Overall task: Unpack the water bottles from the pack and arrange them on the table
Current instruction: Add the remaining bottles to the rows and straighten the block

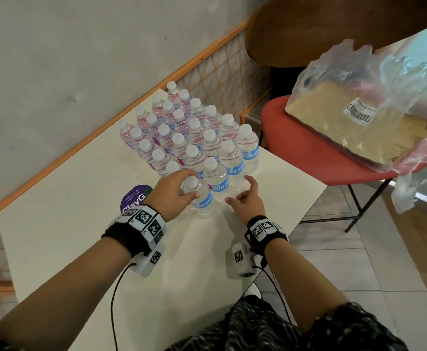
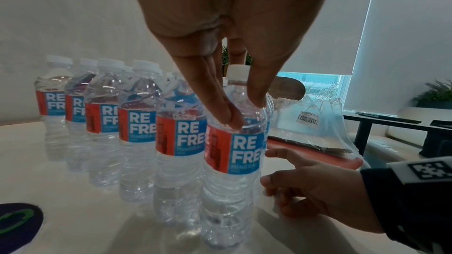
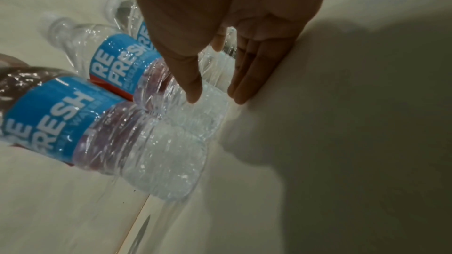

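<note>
The left hand (image 1: 173,192) pinches the nearest bottle (image 1: 202,198) at its shoulder, fingertips (image 2: 229,117) pressed to the plastic just above the label. The right hand (image 1: 247,198) hangs loose and holds nothing, just beside the bottle's base. The bottle stands on the table (image 1: 80,224) at the near corner of the bottle block (image 1: 189,133). Set it upright, touching its neighbours, label aligned; release only once it is steady. The emptied pack wrap (image 1: 374,117) lies on the red chair (image 1: 308,153).
</note>
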Motion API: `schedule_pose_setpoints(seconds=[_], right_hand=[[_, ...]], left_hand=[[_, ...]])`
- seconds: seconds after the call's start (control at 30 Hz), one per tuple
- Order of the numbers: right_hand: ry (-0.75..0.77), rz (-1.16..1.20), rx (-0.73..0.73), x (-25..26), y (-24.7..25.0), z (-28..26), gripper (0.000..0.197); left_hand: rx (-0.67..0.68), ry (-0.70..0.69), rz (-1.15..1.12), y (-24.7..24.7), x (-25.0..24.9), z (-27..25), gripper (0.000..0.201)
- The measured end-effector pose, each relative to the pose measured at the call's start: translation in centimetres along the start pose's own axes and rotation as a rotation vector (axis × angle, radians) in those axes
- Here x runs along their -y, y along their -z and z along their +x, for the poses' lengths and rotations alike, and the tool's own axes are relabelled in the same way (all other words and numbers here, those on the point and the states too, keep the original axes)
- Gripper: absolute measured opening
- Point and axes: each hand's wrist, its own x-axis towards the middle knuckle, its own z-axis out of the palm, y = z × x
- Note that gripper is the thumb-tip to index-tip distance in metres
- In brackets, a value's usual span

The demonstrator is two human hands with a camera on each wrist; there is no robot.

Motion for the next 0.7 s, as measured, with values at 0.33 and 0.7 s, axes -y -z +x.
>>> schedule_pose_setpoints(seconds=[0.33,0.7], right_hand=[[0.005,-0.005,0.035,-0.1,0.1,0.3,0.093],[-0.057,0.064,0.092,-0.5,0.5,1.1,0.084]], left_hand=[[-0.063,-0.024,-0.028,-0.1,0.1,-0.5,0.043],[-0.394,-0.002,-0.153,-0.8,2.9,-0.9,0.078]])
